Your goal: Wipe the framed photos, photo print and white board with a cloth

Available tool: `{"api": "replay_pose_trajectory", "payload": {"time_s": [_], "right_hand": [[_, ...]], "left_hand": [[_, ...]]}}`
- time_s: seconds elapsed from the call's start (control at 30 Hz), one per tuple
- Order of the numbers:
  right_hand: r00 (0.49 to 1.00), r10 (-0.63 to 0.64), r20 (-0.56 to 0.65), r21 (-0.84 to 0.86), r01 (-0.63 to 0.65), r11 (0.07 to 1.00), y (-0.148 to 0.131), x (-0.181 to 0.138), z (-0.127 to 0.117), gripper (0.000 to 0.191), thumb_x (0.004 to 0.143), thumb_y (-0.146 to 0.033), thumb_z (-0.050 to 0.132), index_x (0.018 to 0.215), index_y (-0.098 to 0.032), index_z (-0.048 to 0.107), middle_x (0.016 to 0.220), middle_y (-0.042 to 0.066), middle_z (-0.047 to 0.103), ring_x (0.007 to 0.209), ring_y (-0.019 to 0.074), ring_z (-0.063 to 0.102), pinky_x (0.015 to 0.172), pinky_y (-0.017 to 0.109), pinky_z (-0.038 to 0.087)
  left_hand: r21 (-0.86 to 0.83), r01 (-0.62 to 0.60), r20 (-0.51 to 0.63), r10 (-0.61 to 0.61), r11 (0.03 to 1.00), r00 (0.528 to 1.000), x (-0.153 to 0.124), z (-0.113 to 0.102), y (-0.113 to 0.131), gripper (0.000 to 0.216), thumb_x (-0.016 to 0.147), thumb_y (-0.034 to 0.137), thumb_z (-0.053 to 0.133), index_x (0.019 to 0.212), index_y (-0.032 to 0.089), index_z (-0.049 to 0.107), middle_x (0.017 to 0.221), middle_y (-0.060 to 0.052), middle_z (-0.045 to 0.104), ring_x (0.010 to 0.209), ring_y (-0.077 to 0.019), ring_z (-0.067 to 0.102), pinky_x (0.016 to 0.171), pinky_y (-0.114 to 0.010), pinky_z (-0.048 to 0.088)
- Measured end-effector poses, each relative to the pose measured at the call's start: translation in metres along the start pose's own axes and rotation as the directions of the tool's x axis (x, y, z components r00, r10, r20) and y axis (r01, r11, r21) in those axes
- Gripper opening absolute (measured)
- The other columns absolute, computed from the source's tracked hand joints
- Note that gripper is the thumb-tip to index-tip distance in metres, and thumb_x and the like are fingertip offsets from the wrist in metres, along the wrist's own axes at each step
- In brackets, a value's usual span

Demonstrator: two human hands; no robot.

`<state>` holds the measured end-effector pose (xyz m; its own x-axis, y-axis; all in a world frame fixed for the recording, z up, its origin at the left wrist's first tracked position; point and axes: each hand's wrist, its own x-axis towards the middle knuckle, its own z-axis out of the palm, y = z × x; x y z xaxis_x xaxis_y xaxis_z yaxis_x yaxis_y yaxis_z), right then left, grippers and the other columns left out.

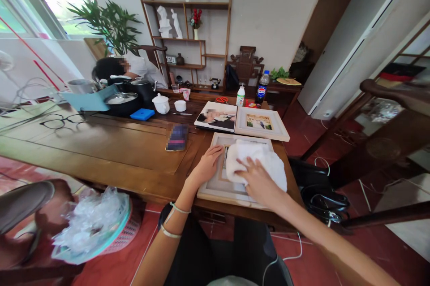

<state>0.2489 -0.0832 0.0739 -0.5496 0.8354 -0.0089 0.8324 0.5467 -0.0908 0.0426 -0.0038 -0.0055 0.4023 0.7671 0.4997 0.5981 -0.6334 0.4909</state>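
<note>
A white-framed picture [215, 189] lies flat at the near edge of the wooden table [110, 147]. My left hand [206, 166] rests flat on the frame's left side, fingers stretched out, holding it down. My right hand [257, 180] presses a white cloth [265, 160] onto the glass, fingers spread over the cloth's near edge. The cloth hides most of the picture.
Two more framed pictures [262, 122] lie further back, with a phone [177, 138], glasses [62, 120], kettle and cups [161, 103] and bottles [262, 88]. A person [134, 68] leans on the far side. A basket of plastic wrap [97, 225] stands lower left; a black bag [322, 198] sits at right.
</note>
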Motion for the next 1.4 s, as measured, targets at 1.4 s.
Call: {"api": "replay_pose_trajectory", "payload": {"time_s": [1.4], "right_hand": [[0.992,0.102,-0.079,0.023,-0.101,0.995,-0.003,-0.074,0.001,0.053,0.061,-0.002,0.042,0.104,-0.019,0.069,0.146,0.005,0.035,0.138,0.0238,0.022,0.114,0.048,0.018]], "left_hand": [[-0.014,-0.045,0.032,0.045,0.999,0.998,-0.002,-0.002,-0.006,0.051,0.081,-0.003,0.035,0.126,0.013,0.053,0.133,-0.013,0.052,0.131,-0.0219,0.039,0.11,-0.048,0.033]]}}
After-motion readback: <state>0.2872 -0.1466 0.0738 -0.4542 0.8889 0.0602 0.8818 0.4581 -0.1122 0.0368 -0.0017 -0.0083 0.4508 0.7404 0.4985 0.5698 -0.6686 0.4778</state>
